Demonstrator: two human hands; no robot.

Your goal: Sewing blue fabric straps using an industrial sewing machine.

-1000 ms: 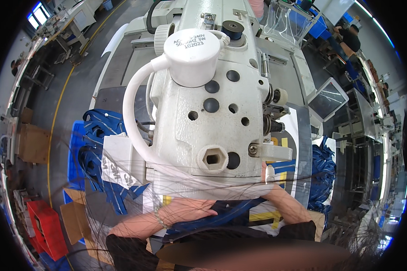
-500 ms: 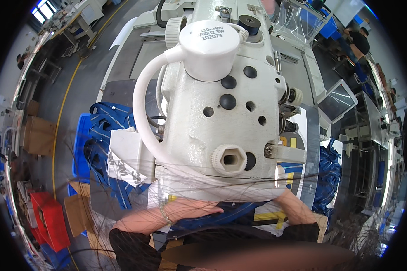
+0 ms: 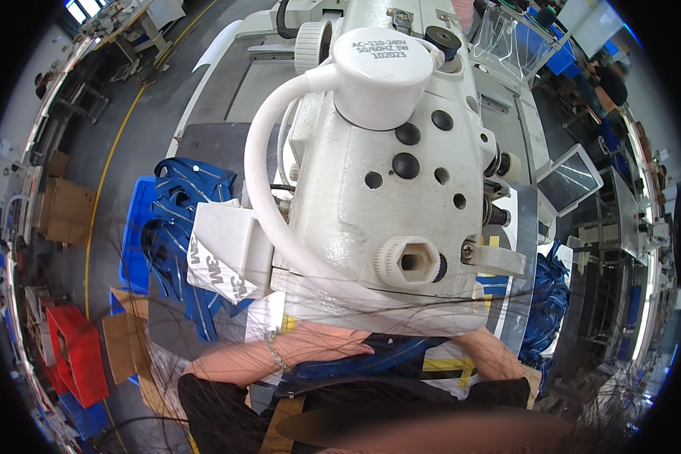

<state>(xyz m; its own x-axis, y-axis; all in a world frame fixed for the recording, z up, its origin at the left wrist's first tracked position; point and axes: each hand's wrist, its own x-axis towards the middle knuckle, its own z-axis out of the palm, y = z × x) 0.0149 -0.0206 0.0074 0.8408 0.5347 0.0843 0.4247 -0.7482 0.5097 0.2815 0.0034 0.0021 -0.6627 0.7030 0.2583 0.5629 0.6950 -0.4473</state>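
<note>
a large white sewing machine (image 3: pixel 333 250) fills the middle of the view, its head standing between the person and the worktop beyond. a pile of blue fabric pieces (image 3: pixel 185 189) lies to its left, with a blue bin (image 3: pixel 134 257) just beside it, and another blue pile (image 3: pixel 545 303) lies to its right. farther left, on the floor, are a red crate (image 3: pixel 87 356) and a brown carton (image 3: pixel 66 212). a dark screen in a white frame (image 3: pixel 571 181) stands tilted to the right of the machine. the blue fabric (image 3: pixel 356 367) being worked on is at the near edge, between the two forearms, partly under the machine's front and close to the person's body. a white canister (image 3: pixel 382 83) sits on top of the machine, and a thick white hose (image 3: pixel 261 159) curves down from it. the left hand (image 3: pixel 337 344) lies flat-looking along the fabric, fingers pointing right; whether it pinches the cloth i cannot tell. of the right hand (image 3: pixel 480 342) only the part near the wrist shows, the rest behind the machine, so its grip cannot be told. smaller still are a dark spool (image 3: pixel 443 39) and a beaded bracelet (image 3: pixel 275 352) on the left wrist.
</note>
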